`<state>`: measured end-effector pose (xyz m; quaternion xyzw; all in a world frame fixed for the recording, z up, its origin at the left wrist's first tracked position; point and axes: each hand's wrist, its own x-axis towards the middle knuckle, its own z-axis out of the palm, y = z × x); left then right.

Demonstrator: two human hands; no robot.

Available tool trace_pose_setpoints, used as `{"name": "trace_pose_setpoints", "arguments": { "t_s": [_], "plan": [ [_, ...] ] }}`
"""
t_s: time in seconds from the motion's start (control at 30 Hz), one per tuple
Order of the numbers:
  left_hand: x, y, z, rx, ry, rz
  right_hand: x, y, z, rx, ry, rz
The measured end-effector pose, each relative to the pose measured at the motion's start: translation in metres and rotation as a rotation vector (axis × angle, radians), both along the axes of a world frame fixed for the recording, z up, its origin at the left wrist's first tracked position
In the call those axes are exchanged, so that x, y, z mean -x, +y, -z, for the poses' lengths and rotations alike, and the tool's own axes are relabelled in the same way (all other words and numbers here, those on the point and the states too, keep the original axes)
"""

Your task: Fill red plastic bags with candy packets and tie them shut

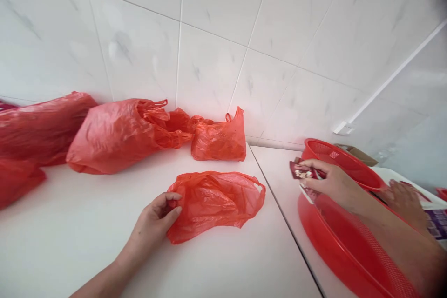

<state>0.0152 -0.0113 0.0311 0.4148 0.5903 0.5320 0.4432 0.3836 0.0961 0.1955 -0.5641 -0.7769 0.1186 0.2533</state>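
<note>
My left hand pinches the near edge of a thin red plastic bag. The bag lies loose on the white table, its mouth spread toward the right and one handle loop showing. Over to the right, my right hand is closed around small dark red printed packets. It is above the rim of a large red plastic basket. A pale-edged packet shows just below the fingers; whether it is held too, I cannot tell.
Several filled red bags line the tiled wall, with a smaller upright one at their right end. Behind my right arm stand another red basket and a white container. Another person's hand is beside it. A seam divides the tabletops.
</note>
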Motion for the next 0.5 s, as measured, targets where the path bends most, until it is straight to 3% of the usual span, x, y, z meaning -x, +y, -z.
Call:
{"name": "trace_pose_setpoints", "arguments": {
  "t_s": [0.07,0.17,0.27,0.4,0.5],
  "plan": [
    [-0.001,-0.001,-0.004,-0.004,0.000,-0.008,0.043,-0.009,0.000,0.105,-0.017,-0.167],
    [-0.002,-0.002,-0.008,-0.042,-0.003,-0.032,0.101,-0.017,0.011,0.049,-0.139,-0.524],
    [-0.002,-0.002,-0.007,-0.072,-0.031,-0.022,0.142,-0.014,0.033,-0.008,-0.298,-0.713],
    [0.000,-0.002,-0.004,-0.076,-0.063,0.007,0.164,-0.006,0.045,0.053,-0.376,-0.781],
    [0.001,-0.002,-0.001,-0.084,-0.101,0.023,0.151,-0.001,0.032,0.056,-0.280,-0.630]
  ]
}}
